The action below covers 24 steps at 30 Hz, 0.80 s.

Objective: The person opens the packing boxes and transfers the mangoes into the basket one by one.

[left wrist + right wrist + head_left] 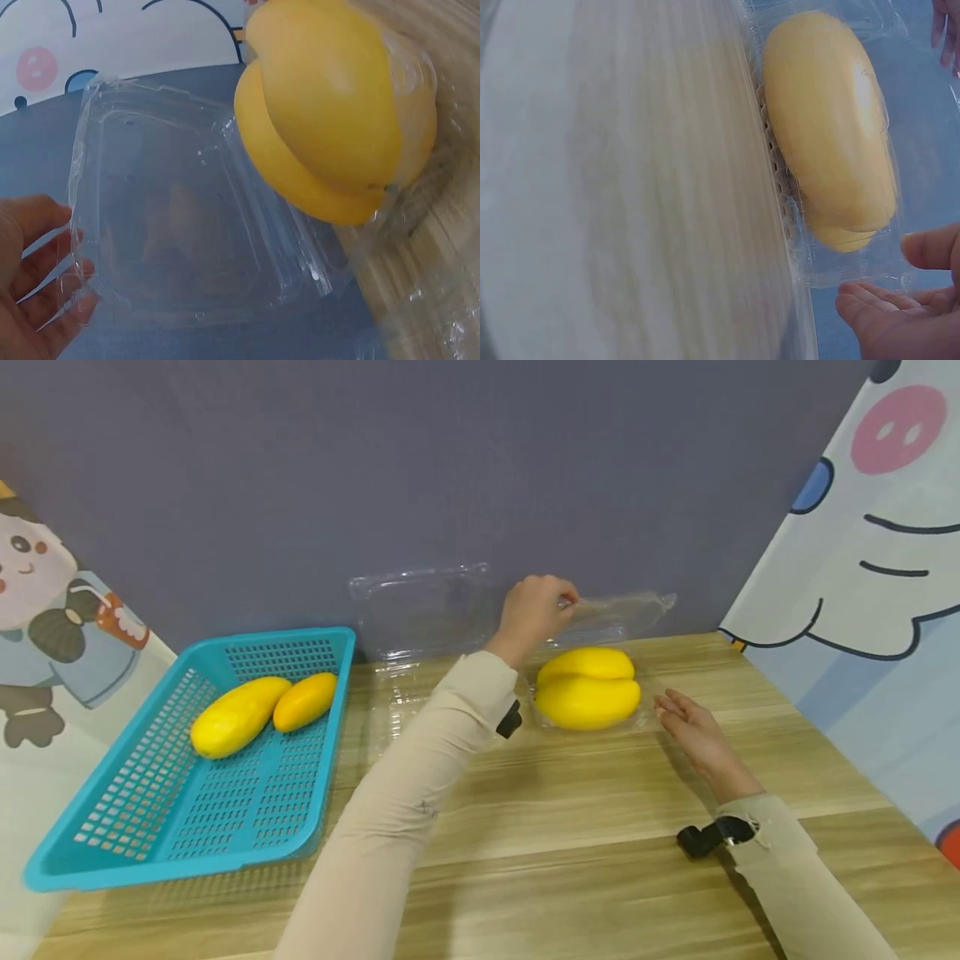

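Note:
My left hand (pixel 534 614) pinches the far edge of a clear plastic lid (pixel 172 202), thumb on one side and fingers on the other. The lid stands raised, hinged to a clear clamshell box. Two yellow mangoes (pixel 588 693) lie side by side in the box's base, largely covering it in the head view. My right hand (pixel 697 739) is beside the right end of the box, palm turned inward, fingers loosely bent and holding nothing. In the right wrist view its thumb and fingertips (pixel 855 300) are right at the box's corner.
A turquoise basket (pixel 318 802) at the left holds a large yellow mango (pixel 238 717) and a smaller orange-yellow one (pixel 305 702). Between basket and left arm, a second clear clamshell (pixel 423 610) stands with its lid up. A grey wall (pixel 450 468) rises behind the wooden table (pixel 570 860).

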Available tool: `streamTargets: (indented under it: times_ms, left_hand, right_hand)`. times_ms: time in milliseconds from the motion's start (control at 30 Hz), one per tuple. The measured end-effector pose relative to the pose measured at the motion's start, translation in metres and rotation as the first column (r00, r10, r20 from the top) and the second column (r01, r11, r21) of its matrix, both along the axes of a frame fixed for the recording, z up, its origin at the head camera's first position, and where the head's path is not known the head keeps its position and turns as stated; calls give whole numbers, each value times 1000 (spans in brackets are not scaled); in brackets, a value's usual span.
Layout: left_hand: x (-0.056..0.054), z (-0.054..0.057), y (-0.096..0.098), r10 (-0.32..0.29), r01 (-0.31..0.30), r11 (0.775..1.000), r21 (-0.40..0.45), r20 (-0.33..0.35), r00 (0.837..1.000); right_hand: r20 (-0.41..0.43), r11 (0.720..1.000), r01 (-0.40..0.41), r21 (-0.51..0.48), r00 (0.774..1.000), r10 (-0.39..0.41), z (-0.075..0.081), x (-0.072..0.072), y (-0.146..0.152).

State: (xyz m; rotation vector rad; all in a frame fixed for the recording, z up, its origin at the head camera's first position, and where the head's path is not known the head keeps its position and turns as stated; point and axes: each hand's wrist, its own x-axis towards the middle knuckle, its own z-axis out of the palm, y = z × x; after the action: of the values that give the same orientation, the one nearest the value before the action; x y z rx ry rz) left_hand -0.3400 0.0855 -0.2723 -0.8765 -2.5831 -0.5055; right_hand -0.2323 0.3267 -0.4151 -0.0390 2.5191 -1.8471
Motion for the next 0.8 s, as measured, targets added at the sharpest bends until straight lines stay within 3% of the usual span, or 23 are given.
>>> streamTargets:
  times_ms: [200,533,667,800]
  left_hand:
    - [-7,6,-8,90,-90,996,0,-48,995]
    - [-18,11,-17,221,-221,975,-6,-7,975]
    - [-25,11,-18,224,-227,972,-55,-65,972]
    - [-31,11,-18,209,-225,961,-160,-111,972]
  right_hand:
    - [6,1000,-2,-9,1000,2,1,2,-3]
    - [16,1000,-2,4,1000,2,4,6,-7]
    - [9,1000,2,12,1000,-2,4,7,-7]
    - [7,1000,8,6,1000,-8,4,9,-7]
